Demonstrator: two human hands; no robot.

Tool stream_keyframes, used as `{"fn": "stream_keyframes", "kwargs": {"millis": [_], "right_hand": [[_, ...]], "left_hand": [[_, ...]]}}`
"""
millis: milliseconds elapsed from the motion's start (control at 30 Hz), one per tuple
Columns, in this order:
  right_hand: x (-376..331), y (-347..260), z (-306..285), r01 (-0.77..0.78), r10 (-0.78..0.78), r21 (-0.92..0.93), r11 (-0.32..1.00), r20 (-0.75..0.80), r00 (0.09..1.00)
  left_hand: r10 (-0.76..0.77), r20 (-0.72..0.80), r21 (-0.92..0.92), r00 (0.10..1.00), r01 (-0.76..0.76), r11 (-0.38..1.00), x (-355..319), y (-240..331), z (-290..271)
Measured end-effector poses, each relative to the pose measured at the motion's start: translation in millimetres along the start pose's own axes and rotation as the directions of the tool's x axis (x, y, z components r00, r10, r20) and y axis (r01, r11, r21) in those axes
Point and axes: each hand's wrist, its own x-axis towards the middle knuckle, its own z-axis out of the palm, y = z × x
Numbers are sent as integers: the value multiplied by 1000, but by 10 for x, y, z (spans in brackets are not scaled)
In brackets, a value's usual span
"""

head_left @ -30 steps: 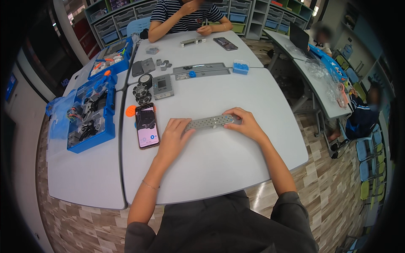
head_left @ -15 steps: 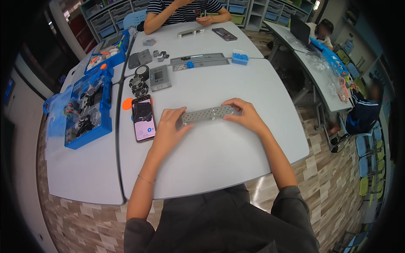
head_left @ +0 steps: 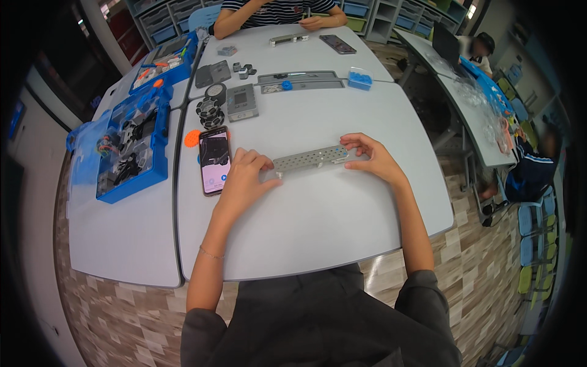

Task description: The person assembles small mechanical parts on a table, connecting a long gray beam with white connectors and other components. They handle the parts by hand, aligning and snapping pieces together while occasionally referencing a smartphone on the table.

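A long grey perforated plastic beam (head_left: 310, 159) lies crosswise before me, low over the table, with small pale connectors under it and blue pins near its right end. My left hand (head_left: 243, 177) has its fingertips and thumb closed around the beam's left end, partly hiding it. At the other end, my right hand (head_left: 374, 160) is open, thumb and fingers apart on either side of the beam's tip. Just left of my left hand lies a phone (head_left: 215, 162) with its screen lit.
Beyond the phone are stacked black-and-grey wheels (head_left: 211, 110) and a grey control block (head_left: 242, 102). A grey tray (head_left: 302, 84) and blue parts box (head_left: 359, 78) lie farther off. Left stands a blue bin (head_left: 133, 150) of parts. Across the table sits a person (head_left: 278, 15) near another beam.
My right hand's fingers have spread, uncovering more of the beam's right end. The left hand remains at the left end. The whole view has shifted slightly.
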Motion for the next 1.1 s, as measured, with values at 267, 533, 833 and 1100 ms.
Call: {"fn": "stream_keyframes", "kwargs": {"millis": [267, 533, 833, 1100], "right_hand": [[0, 11, -18, -29, 29, -15, 999, 31, 999], [-31, -137, 18, 179, -130, 178, 968, -258, 957], [-52, -672, 997, 352, -336, 247, 903, -108, 936], [-70, -589, 978, 303, -280, 430, 851, -118, 953]], "left_hand": [[75, -132, 236, 988, -42, 971, -30, -196, -136], [177, -350, 86, 920, -156, 984, 59, 0, -101], [144, -512, -184, 847, -272, 945, -95, 483, 181], [258, -485, -79, 836, -336, 939, -97, 478, 204]]}}
